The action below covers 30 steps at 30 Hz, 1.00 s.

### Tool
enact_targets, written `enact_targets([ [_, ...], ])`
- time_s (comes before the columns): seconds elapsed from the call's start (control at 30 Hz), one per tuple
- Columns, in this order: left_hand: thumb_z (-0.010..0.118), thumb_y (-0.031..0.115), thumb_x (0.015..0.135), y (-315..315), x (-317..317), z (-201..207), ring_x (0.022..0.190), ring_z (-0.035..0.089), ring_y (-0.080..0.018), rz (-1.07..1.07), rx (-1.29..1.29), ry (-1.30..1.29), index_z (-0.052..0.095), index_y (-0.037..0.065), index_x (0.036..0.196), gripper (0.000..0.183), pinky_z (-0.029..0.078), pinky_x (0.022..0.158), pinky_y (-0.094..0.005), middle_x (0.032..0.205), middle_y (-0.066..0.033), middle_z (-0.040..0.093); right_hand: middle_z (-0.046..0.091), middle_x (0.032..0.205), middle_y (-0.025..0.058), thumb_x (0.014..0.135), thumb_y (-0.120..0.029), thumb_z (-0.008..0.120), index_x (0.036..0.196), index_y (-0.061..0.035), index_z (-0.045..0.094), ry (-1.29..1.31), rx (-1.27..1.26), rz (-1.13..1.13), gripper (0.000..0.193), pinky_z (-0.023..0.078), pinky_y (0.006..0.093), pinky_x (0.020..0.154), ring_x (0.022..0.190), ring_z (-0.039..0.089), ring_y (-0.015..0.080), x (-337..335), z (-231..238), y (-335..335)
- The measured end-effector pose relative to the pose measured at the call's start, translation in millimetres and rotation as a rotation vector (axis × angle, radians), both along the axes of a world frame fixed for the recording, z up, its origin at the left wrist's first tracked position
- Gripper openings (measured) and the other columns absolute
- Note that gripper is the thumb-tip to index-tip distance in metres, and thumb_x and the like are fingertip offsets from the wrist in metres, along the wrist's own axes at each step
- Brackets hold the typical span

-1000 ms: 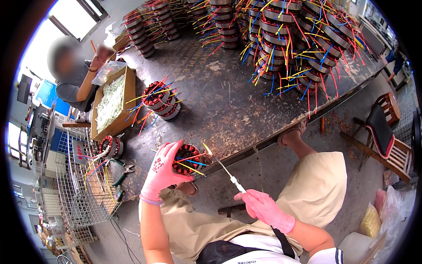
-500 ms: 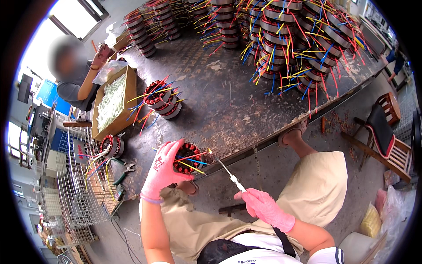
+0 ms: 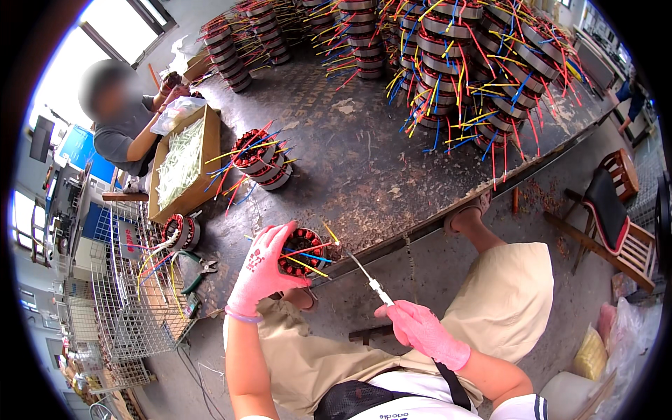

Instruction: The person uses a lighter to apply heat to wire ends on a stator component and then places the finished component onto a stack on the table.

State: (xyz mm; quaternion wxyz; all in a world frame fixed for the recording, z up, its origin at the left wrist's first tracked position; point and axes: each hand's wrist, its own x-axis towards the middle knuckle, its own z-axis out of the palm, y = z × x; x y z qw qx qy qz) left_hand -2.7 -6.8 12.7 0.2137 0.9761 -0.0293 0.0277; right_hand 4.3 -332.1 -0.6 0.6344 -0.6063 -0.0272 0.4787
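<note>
My left hand [image 3: 260,269], in a pink glove, wraps round the near-left side of a motor stator [image 3: 301,241] at the table's front edge. Red, blue and yellow lead wires stick out of the stator toward the right. A slim torch-like tool [image 3: 378,288] with a white grip and long metal tube is held in my right hand [image 3: 423,332], also gloved in pink. Its tip meets or nearly meets the end of a red lead, where a small yellow-orange streak, perhaps flame, shows. Whether tip and lead touch, I cannot tell.
Left on the table are stacked stators [image 3: 260,164], a single stator [image 3: 180,232], green-handled pliers [image 3: 194,278] and a box of pale sleeves [image 3: 155,197]. Tall stator stacks [image 3: 448,63] fill the back. A co-worker [image 3: 126,140] sits at far left, a wooden chair [image 3: 616,217] stands right.
The glow at the tool's tip has become a longer yellow streak pointing up-left. Both my hands stay nearly in place. The co-worker's hands have moved closer together.
</note>
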Motion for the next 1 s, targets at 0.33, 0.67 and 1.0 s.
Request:
enact_targets([
  [0.33,0.092,0.030,0.049,1,1,-1,0.129,0.044,-0.0398,-0.003,-0.018,0.018,0.047,0.004,0.138,0.104,0.036,0.110,-0.0470,0.133,-0.0170,0.054,0.045,0.061,-0.0017,0.103,-0.027,0.045,0.113,-0.0004,0.063,0.026,0.021,-0.010,0.034,0.035,0.0241,0.051,0.055,0.042,0.0059,-2,-8,1],
  [0.67,0.092,0.031,0.048,3,1,-3,0.129,0.044,-0.0404,-0.004,-0.030,0.024,0.047,0.004,0.139,0.105,0.035,0.110,-0.0475,0.133,-0.0175,0.054,0.043,0.062,-0.0026,0.103,-0.025,0.044,0.111,0.0003,0.063,0.043,0.043,-0.024,0.032,0.034,0.0237,0.051,0.054,0.041,0.0057,-1,2,2],
  [1.0,0.092,0.031,0.049,2,1,-2,0.130,0.043,-0.0397,0.003,-0.030,0.038,0.047,0.004,0.139,0.104,0.035,0.111,-0.0472,0.133,-0.0175,0.053,0.045,0.063,-0.0017,0.103,-0.025,0.044,0.109,0.0004,0.063,0.016,0.014,-0.014,0.033,0.035,0.0243,0.050,0.054,0.042,0.0062,0,1,3],
])
